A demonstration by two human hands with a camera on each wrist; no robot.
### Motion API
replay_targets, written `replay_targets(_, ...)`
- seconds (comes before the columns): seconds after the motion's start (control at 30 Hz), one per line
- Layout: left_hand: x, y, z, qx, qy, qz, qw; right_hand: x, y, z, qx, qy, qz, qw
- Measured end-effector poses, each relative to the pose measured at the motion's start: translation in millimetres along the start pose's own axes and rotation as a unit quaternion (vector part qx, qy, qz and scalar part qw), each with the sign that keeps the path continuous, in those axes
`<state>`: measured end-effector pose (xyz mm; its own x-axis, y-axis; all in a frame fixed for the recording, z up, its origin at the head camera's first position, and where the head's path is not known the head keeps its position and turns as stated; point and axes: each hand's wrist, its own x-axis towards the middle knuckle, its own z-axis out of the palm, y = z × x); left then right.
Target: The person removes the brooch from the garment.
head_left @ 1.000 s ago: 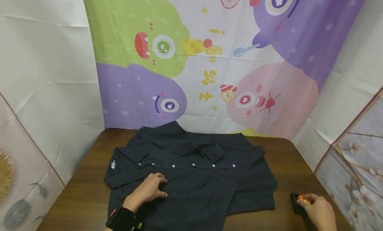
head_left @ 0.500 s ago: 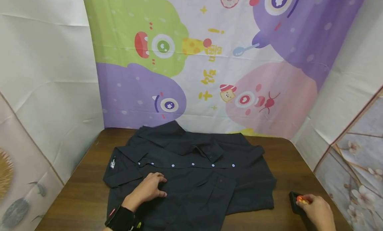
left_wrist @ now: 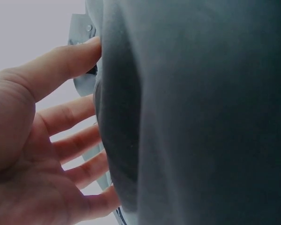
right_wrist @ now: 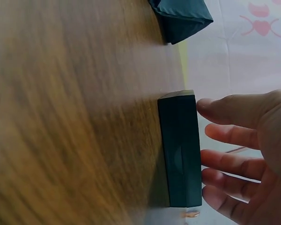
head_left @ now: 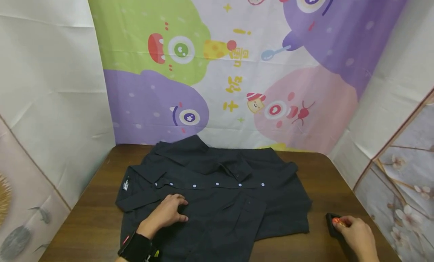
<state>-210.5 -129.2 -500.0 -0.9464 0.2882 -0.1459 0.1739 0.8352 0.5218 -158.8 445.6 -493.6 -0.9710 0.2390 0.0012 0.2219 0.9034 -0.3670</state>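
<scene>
Little has moved since a second ago: both hands keep their places, and only the head camera has tipped slightly, so the backdrop sits a touch lower and to the left.

The left hand (head_left: 168, 213) rests palm down on the dark shirt (head_left: 217, 194), near its front left part, with the fingers lightly bent and their tips pressing into the cloth. The shirt is spread flat across the middle of the wooden table (head_left: 325, 179). It is a soft, matte, near-black fabric with shallow creases, a collar towards the far edge, a row of small pale buttons (head_left: 217, 184) running crosswise, and a small white label (head_left: 126, 185) on the sleeve at the left. A black wristband (head_left: 137, 248) wraps the left wrist.

The right hand (head_left: 356, 235) lies at the near right corner of the table, fingers loosely extended over a small black block (head_left: 330, 222), well apart from the shirt. Something orange (head_left: 337, 220) shows at the fingertips in the head view; what it is cannot be told.

The left wrist view shows what the head view cannot: the fingers (left_wrist: 70, 145) are spread and straight-ish, their tips touching a rounded fold of cloth (left_wrist: 178, 112) without curling round it. The right wrist view shows the block (right_wrist: 180, 150) as a flat, smooth, dark green-black slab with squared edges lying on the streaked brown wood grain (right_wrist: 61, 117), the fingers (right_wrist: 225, 161) relaxed beside its far face, touching or just short of it, not gripping. A corner of the shirt (right_wrist: 182, 18) shows beyond.

A cartoon-printed cloth (head_left: 220, 66) hangs behind the table.
</scene>
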Motion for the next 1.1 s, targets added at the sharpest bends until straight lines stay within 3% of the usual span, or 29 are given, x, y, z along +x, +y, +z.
replay_targets(0.7, 4.6, 4.2, 2.8, 0.005, -0.015, -0.003, 0.9999, -5.7, -1.5, 4.0, 0.006, 0.017, 0.014, 1.000)
replay_targets(0.93, 3.1, 3.7, 2.2, -0.013, -0.027, -0.004, 0.9995, -10.2, -6.3, 9.5, 0.016, 0.070, -0.008, 0.997)
replay_targets(1.1, 4.1, 5.0, 2.8, -0.009, -0.021, -0.004, 0.9997, -8.3, -11.0, 10.1, 0.035, 0.055, 0.002, 0.998)
